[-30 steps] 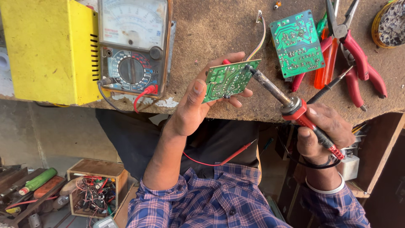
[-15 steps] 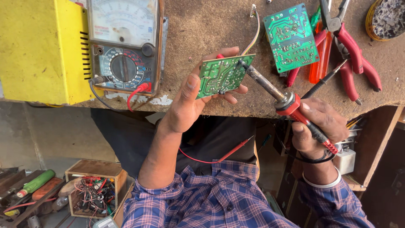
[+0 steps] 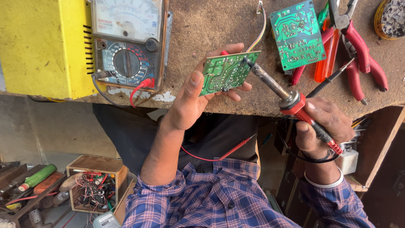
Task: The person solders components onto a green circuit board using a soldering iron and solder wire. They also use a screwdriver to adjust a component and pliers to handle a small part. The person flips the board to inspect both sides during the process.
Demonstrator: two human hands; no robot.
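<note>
Brown workbench (image 3: 211, 25) under left hand (image 3: 190, 101) gripping circuit board (image 3: 228, 72), right hand (image 3: 322, 126) clenching soldering iron (image 3: 291, 99).

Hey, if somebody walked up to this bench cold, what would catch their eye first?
Probably the small green circuit board held up at the centre in the left hand, with the tip of a red-handled soldering iron, gripped in the right hand, touching its edge. Next, the bright yellow box at the upper left, with an analog multimeter beside it on the worn bench top.
</note>
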